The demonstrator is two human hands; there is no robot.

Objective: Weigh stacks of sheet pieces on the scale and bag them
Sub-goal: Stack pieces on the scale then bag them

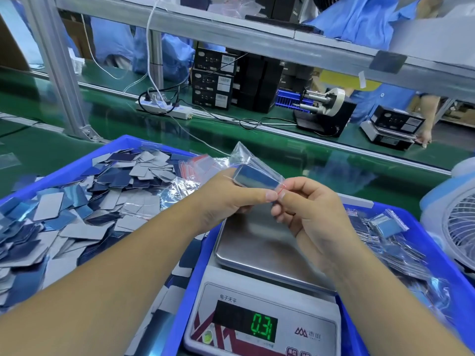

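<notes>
A small clear zip bag [250,164] with a red seal line holds a stack of blue-grey sheet pieces [258,179]. Both hands hold it up above the scale. My left hand [231,199] grips the bag's left end, its thumb pressed along the mouth. My right hand [305,206] pinches the bag's right corner at the red strip. The scale [259,327] stands below in the middle, its steel pan [254,250] bare and its green display reading 0.31.
A blue bin [84,204] on the left is heaped with loose grey and blue sheet pieces, with spare bags [195,168] at its far side. The blue bin [416,242] on the right holds filled bags. A white fan [460,227] stands at far right. Beyond lies a green conveyor with boxes.
</notes>
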